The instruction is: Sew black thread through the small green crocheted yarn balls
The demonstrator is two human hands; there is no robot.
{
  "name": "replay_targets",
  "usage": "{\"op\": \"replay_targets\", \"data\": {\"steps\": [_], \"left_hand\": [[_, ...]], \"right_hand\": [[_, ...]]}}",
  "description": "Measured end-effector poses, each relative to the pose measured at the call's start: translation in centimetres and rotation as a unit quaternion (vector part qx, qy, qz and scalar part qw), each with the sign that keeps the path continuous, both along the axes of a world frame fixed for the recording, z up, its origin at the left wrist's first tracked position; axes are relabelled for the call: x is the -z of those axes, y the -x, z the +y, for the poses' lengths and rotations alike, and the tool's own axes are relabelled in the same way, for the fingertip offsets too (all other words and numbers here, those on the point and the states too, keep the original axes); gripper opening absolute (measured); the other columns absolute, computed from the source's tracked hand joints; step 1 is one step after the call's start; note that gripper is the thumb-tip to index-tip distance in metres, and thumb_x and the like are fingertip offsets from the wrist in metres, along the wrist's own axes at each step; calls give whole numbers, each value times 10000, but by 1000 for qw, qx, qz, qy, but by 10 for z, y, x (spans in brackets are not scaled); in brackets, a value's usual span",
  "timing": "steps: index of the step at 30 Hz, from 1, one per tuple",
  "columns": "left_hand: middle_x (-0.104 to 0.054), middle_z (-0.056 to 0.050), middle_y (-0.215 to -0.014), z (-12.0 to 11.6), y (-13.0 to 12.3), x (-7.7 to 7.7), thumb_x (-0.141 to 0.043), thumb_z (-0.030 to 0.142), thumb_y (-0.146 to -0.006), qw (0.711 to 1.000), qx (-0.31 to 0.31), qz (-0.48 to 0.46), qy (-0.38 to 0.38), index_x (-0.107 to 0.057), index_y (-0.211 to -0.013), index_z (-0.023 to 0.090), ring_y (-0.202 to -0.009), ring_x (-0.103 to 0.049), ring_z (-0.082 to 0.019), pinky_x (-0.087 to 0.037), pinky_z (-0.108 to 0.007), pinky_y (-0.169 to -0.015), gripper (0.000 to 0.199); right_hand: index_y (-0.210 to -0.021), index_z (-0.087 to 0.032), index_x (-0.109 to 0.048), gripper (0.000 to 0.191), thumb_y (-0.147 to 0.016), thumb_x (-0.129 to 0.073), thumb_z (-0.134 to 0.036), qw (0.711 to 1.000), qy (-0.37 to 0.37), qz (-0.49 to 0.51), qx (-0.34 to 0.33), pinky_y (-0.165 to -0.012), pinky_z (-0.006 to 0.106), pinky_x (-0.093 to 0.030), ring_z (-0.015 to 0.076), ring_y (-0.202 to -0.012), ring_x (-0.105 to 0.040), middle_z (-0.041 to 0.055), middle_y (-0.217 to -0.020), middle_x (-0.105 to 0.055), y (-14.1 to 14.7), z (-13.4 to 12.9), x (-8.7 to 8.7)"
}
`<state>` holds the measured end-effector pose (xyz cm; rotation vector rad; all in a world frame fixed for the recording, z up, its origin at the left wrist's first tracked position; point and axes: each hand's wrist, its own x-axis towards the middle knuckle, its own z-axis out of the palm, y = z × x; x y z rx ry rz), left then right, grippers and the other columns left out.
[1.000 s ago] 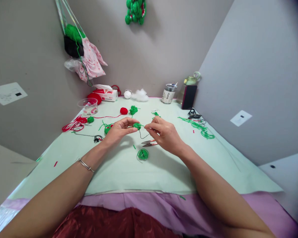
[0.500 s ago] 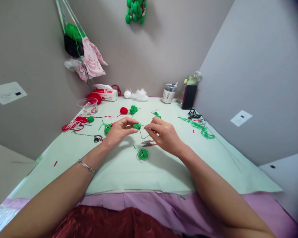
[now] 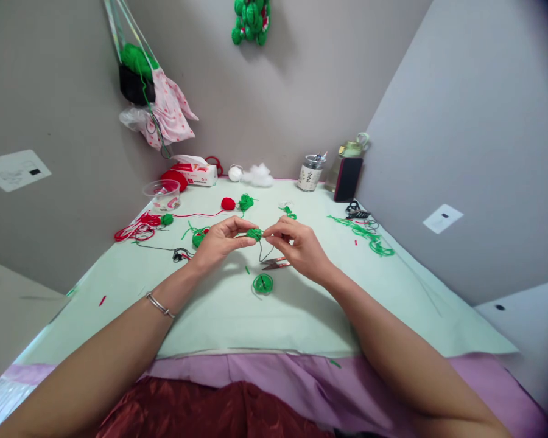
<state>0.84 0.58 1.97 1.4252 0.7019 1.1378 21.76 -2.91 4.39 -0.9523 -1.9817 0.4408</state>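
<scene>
My left hand pinches a small green crocheted piece between thumb and fingertips, above the middle of the table. Against its right edge, my right hand is closed in a pinch; whatever thin thing is in its fingertips is too small to make out. A dark thread hangs in a loop from the green piece towards my right hand. Under the right hand lie thread snips, partly covered by it. Nearer to me sits a small coil of green yarn.
Left of my hands lie a green-and-red crocheted piece, dark thread and red yarn. Farther back are a red ball, a clear tub, a tissue box and a pen can. Green strands lie at right.
My right hand has moved slightly left, so its fingertips now meet the green piece. The dark thread's loop hangs a little lower. My left hand keeps its hold.
</scene>
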Motion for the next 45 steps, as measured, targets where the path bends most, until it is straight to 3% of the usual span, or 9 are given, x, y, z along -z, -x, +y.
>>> {"op": "replay_targets", "data": {"steps": [16, 22, 27, 30, 32, 34, 37, 41, 45], "left_hand": [[-725, -56, -976, -7, -9, 2, -881, 311, -637, 998, -40, 39, 0, -716, -903, 175, -954, -646, -216, -488, -393, -937, 342], [-709, -53, -944, -8, -13, 8, -843, 291, -669, 996, -50, 58, -36, -715, -890, 176, -914, -644, -210, -489, -375, -893, 280], [-666, -42, -920, -11, -15, 11, -768, 248, -754, 981, -67, 132, -127, -714, -878, 195, -911, -600, -204, -454, -339, -850, 146], [-628, -28, -867, -11, -15, 11, -734, 229, -770, 970, -66, 166, -162, -686, -844, 190, -871, -579, -196, -437, -324, -807, 96], [-606, -21, -839, -10, -15, 12, -721, 225, -768, 966, -67, 179, -173, -667, -818, 185, -848, -572, -190, -433, -319, -789, 84], [-608, -22, -848, -8, -13, 14, -711, 232, -771, 964, -70, 189, -172, -657, -829, 184, -853, -575, -190, -435, -319, -790, 92], [-622, -32, -910, -3, -10, 18, -696, 210, -764, 957, -84, 211, -179, -652, -890, 185, -887, -580, -191, -442, -323, -815, 136], [-607, -27, -893, 5, -4, 19, -681, 157, -726, 947, -110, 234, -191, -645, -858, 188, -881, -567, -185, -446, -324, -825, 141], [-662, -46, -961, 8, -1, 13, -730, 282, -765, 976, -99, 163, -102, -635, -912, 186, -926, -607, -189, -470, -342, -877, 199]], "right_hand": [[-813, -195, -616, 83, -872, -601, -138, 996, 55, 40, 60, -615, 249, -453, 101, -590, -558, -5, -782, -603, 11, 1, 12], [-990, -201, -664, 136, -967, -530, -189, 986, -56, -125, 100, -663, 260, -418, 161, -777, -615, 58, -902, -681, 16, -4, 16], [-1010, -209, -699, 196, -976, -507, -187, 959, -97, -234, 124, -540, 259, -313, 145, -661, -567, 55, -832, -654, 17, -9, 13], [-959, -223, -691, 193, -981, -501, -200, 979, -128, -133, 81, -587, 252, -382, 140, -745, -613, 67, -935, -674, 22, -15, 5], [-927, -214, -651, 167, -994, -505, -263, 995, -94, -23, 29, -642, 254, -445, 133, -756, -637, 65, -963, -683, 24, -18, -1], [-926, -212, -578, 181, -1009, -492, -348, 996, 18, 86, -26, -610, 252, -471, 118, -646, -633, 32, -849, -684, 22, -18, -7], [-913, -219, -495, 239, -992, -525, -443, 956, 172, 214, -100, -505, 235, -452, 109, -471, -558, -65, -558, -546, 8, -16, -23], [-856, -223, -514, 269, -905, -675, -432, 917, 92, 378, -85, -458, 205, -390, 71, -410, -361, -113, -490, -272, -21, -16, -54], [-844, -223, -539, 261, -876, -702, -425, 908, 67, 411, -37, -456, 213, -368, 73, -454, -317, -89, -544, -255, -34, -15, -65]]}}
